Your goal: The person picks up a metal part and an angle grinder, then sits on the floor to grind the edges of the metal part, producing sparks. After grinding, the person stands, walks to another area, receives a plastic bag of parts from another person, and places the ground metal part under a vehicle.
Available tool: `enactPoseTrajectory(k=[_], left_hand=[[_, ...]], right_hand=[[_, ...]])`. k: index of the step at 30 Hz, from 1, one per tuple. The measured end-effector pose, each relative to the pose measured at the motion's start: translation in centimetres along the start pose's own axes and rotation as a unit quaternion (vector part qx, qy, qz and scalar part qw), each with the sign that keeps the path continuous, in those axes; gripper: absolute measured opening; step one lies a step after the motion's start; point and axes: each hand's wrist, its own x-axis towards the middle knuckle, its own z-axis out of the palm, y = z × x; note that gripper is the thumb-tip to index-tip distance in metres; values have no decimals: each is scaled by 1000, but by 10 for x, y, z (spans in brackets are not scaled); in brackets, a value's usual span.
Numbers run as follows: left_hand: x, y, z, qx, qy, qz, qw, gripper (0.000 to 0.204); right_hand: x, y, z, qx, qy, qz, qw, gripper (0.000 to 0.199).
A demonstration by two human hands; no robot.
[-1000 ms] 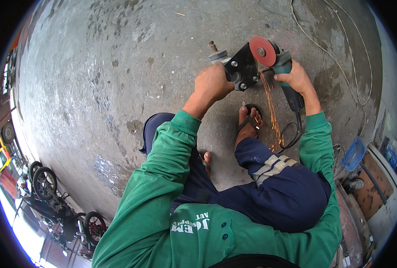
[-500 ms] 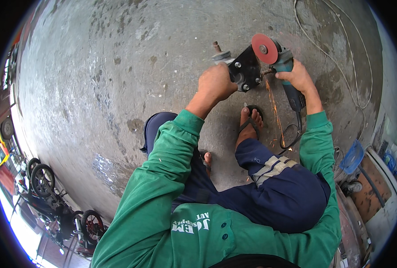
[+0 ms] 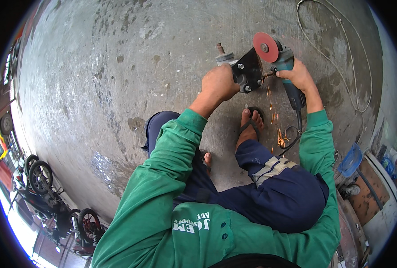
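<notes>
A dark metal plate (image 3: pixel 248 69) with bolts and a grey cylindrical fitting on its left end is held up above the concrete floor (image 3: pixel 95 89), in the upper middle of the view. The left hand (image 3: pixel 218 84) is closed around the fitting side of it, knuckles up. Just to the right, an angle grinder (image 3: pixel 282 67) with a teal body and a red disc meets the plate's right edge — orange sparks (image 3: pixel 276 129) fall from the contact point down toward the floor. The right hand (image 3: pixel 299 76) is wrapped tight round the grinder's body, thumb side toward the disc.

Below the plate a bare foot in a dark sandal (image 3: pixel 250 125) rests on the concrete, the leg in navy trousers with a grey stripe; both arms wear green sleeves. The grinder's black cord loops beside the foot, and a pale cable (image 3: pixel 336 76) — thin, curving — lies on the floor to the right. Motorbikes (image 3: pixel 42 187) stand far off at the lower left edge
</notes>
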Motion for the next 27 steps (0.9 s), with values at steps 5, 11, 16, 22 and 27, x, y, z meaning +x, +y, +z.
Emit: enactPoseTrajectory(k=[5,11,16,22,27], left_hand=[[-2,3,-1,-8,-4,-3,1000,36],[0,-2,2,1,6,-9,1000,37],[2,-2,7,-7,-6,-1,1000,46],[3,-1,6,-7,0,-13,1000,44],[3,3,4,-7,-21,-12,1000,43]], right_hand=[[3,-7,-1,-23,-10,26,999,57],[-1,-17,-2,-57,0,17,998,60],[-23,14,-9,-71,2,44,996,57],[-47,16,-5,-10,-26,72,997,54],[-65,24,-9,-26,-16,88,996,54]])
